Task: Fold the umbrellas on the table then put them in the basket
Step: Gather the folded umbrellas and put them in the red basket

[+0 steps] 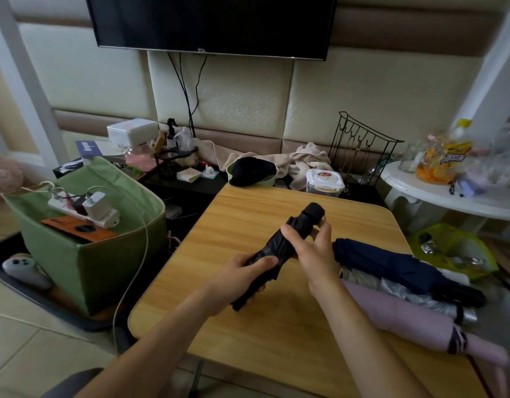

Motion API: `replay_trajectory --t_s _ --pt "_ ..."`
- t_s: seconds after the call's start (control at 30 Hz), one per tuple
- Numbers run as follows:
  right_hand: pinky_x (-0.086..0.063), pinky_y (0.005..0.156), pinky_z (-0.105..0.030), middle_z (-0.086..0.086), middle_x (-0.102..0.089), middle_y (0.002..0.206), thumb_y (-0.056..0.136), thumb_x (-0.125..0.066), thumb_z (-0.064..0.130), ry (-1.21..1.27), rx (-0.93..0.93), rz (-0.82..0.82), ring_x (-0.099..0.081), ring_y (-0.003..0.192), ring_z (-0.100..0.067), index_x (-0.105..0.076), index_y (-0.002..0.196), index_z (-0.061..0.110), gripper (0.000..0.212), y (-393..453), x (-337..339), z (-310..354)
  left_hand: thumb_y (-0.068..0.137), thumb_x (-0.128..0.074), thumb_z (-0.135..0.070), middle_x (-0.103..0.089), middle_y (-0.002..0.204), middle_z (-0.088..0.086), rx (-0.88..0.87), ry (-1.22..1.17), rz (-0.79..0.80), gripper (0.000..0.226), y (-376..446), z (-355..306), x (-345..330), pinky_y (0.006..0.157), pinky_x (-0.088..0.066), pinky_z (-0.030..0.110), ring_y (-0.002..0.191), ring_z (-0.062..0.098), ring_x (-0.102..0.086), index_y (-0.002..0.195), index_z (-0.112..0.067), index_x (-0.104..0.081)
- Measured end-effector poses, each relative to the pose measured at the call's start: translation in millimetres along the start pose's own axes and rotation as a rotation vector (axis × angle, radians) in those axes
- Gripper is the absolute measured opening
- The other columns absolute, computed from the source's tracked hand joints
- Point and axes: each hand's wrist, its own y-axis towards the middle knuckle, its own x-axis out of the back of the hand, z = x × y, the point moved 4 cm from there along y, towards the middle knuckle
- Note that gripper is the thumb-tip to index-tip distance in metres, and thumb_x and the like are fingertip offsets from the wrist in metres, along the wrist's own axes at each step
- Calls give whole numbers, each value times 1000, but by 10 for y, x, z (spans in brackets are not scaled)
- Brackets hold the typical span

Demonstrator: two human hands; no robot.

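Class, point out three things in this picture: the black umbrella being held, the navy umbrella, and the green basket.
black umbrella (276,248): head view, on its folded canopy between the hands.
navy umbrella (391,265): head view, on the middle of its canopy.
green basket (116,271): head view, on its front wall.

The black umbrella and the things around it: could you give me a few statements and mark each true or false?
1. Both hands hold the black umbrella. True: left hand, right hand.
2. The navy umbrella lies on the table. True.
3. The pink umbrella is in the green basket. False: it lies on the table.
4. The television is showing a picture. False: its screen is dark.
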Motion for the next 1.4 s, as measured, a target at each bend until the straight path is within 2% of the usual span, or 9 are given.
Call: replay_trajectory --t_s 0.13,0.27,0.47,0.6,0.8,0.93,1.07,1.23,1.4 --pt "-42 107 -36 -7 -35 152 77 -88 41 -346 390 -333 -41 139 -24 -28 152 20 98 -236 328 235 97 -64 -47 -62 69 5 -182 254 5 28 59 -90 -70 49 -48 34 52 21 -55 100 -19 -67" --pt "-27 115 -47 -12 -42 153 84 -72 58 -922 806 -433 -39 143 -31 -61 129 20 60 -390 821 496 86 -70 -54 -64 66 -1 -436 634 -13 28 213 -264 -288 52 -47 41 53 14 -59 87 -27 -65" --pt "-31 111 -47 11 -70 119 91 -6 73 -1383 422 -52 -63 116 -15 -74 110 32 81 -109 1655 375 83 -64 -68 -63 86 -2 -704 993 -68 45 468 -611 -1168 67 -45 32 80 17 -59 107 -30 -70" --pt "-39 109 -46 8 -53 149 104 -22 63 -1524 274 108 -52 133 -20 -46 150 34 60 0 2111 83 85 -51 -71 -68 112 -3 -903 1306 -7 55 639 -617 -1654 100 -39 38 110 20 -55 113 -28 -70" --pt "-30 117 -49 -7 -36 155 104 -24 67 -1495 195 201 -33 144 -32 -24 160 30 67 140 2247 -21 72 -70 -36 -40 141 14 -402 935 -514 71 93 -335 -2048 101 -40 47 126 36 -42 137 -18 -47" --pt "-22 118 -44 -11 -30 158 103 -27 68 -1414 85 302 -28 146 -34 -35 152 24 66 275 2232 -81 94 -56 -41 -47 140 21 281 253 -171 74 -146 -19 -2368 100 -50 43 125 37 -53 148 1 -28" --pt "-38 105 -47 -13 -48 152 100 -33 72 -1277 -24 314 -47 134 -34 -37 140 23 63 315 2238 -86 102 -48 -41 -69 115 24 386 -75 -112 53 85 -135 -2383 82 -63 49 99 40 -72 129 3 -59" --pt "-19 123 -56 -13 -13 171 92 -26 85 -1285 -146 277 -10 157 -36 -14 165 26 94 229 2232 -62 105 -35 -57 -49 147 25 490 82 -218 77 372 -312 -2401 113 -41 44 134 38 -49 149 5 -40" --pt "-35 115 -48 -18 -43 156 56 -20 111 -1191 -205 231 -37 144 -39 -48 151 30 128 98 2347 -85 95 -49 -66 -46 147 27 391 127 -368 95 489 -303 -2212 111 -42 42 134 40 -48 150 9 -31"
